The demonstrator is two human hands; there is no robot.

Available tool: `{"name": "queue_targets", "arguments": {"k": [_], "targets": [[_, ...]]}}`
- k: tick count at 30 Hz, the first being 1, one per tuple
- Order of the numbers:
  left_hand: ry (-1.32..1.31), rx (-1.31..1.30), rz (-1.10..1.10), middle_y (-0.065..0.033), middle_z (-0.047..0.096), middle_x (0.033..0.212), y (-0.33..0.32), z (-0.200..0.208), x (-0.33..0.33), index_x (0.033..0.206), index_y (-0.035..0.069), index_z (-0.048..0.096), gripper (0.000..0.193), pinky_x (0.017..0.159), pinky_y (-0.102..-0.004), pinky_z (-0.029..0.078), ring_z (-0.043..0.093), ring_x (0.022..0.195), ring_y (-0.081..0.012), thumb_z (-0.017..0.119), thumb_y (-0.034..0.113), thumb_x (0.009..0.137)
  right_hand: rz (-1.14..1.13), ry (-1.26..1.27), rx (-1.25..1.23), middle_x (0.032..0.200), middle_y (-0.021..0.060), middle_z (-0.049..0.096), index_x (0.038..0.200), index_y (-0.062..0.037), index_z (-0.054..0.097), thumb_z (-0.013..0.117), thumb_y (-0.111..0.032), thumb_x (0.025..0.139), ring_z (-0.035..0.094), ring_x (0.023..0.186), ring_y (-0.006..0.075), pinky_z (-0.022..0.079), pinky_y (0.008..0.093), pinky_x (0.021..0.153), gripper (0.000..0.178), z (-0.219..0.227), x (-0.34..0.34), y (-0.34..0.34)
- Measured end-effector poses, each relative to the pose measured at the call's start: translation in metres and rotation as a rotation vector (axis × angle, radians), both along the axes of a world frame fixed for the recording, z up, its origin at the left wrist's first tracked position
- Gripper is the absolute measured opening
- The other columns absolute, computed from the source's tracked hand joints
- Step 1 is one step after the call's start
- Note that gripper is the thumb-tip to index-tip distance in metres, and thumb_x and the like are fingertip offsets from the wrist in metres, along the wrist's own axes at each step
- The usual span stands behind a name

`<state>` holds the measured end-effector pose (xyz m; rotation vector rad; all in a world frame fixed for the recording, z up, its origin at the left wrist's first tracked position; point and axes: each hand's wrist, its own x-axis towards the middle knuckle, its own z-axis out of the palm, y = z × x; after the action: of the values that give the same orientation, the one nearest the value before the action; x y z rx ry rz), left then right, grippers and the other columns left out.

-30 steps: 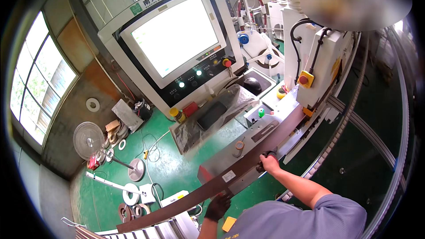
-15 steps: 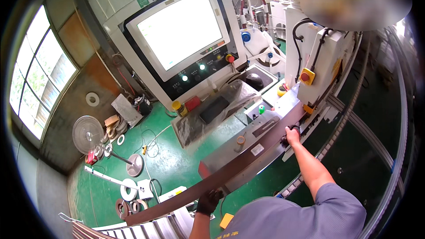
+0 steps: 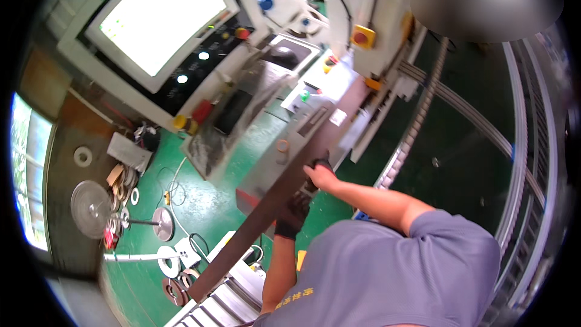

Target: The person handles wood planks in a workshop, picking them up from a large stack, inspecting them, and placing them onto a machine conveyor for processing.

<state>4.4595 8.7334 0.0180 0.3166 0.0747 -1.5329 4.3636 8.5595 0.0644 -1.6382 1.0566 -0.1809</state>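
Note:
A long, narrow dark-brown board runs slantwise from the roller conveyor at lower left up along the machine's grey bed. My left hand, in a dark glove, grips the board's near edge around its middle. Just above and to the right, my right hand is closed on the same edge, its dark glove leaving some skin bare. The fingers of both hands are partly hidden. A pale label sits near the board's upper end.
A control cabinet with a lit screen stands at upper left. A red stop button on a yellow box is on the machine column. Conveyor rollers lie at lower left, near a standing fan and edge-band rolls. A cable chain curves at right.
My right hand has come down the board, close to my left hand. The board now slants more steeply, and the whole view has turned and shifted.

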Motion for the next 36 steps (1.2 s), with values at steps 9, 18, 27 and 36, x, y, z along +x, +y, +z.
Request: {"name": "queue_targets", "arguments": {"k": [9,18,27,36], "targets": [[-1.677,0.337,-0.108,-0.0071,0.060,0.118,0.114,-0.009,0.015,0.122,0.008,0.054,0.033,0.087,-0.0334,0.046,0.058,0.102,-0.0214,0.039,0.018,0.095,-0.311,-0.083,-0.154,0.057,0.0120,0.057,0.064,0.0015,0.058,0.050,-0.045,0.090,0.057,0.052,0.0242,0.046,0.0403,0.060,0.054,-0.019,-0.039,-0.093],[-2.316,0.301,-0.013,-0.0078,0.066,0.097,0.130,0.003,0.038,0.094,0.010,0.065,0.017,0.082,-0.0370,0.049,0.062,0.096,-0.0225,0.053,0.013,0.082,-0.498,-0.147,-0.124,0.053,0.0090,0.055,0.071,0.0006,0.057,0.055,-0.034,0.090,0.060,0.044,0.0233,0.049,0.0378,0.047,0.039,-0.018,-0.053,-0.172],[-1.682,0.118,-0.129,-0.0117,0.063,0.107,0.043,0.004,0.017,0.108,0.002,0.057,0.025,0.095,-0.0345,0.046,0.058,0.105,-0.0242,0.046,0.018,0.094,-0.351,0.055,-0.191,0.089,0.0190,0.067,0.096,0.0063,0.063,0.059,-0.033,0.084,0.066,0.079,0.0299,0.049,0.0409,0.077,0.041,-0.041,-0.050,-0.110],[-0.070,0.074,-0.029,-0.0052,0.060,0.096,-0.050,0.019,-0.015,0.104,0.006,0.056,0.024,0.079,-0.0306,0.048,0.056,0.094,-0.0192,0.049,0.027,0.094,-0.161,0.025,-0.182,0.092,0.0277,0.064,0.096,0.0081,0.062,0.053,-0.046,0.087,0.062,0.093,0.0399,0.045,0.0446,0.084,0.055,-0.002,-0.016,-0.037]]}}
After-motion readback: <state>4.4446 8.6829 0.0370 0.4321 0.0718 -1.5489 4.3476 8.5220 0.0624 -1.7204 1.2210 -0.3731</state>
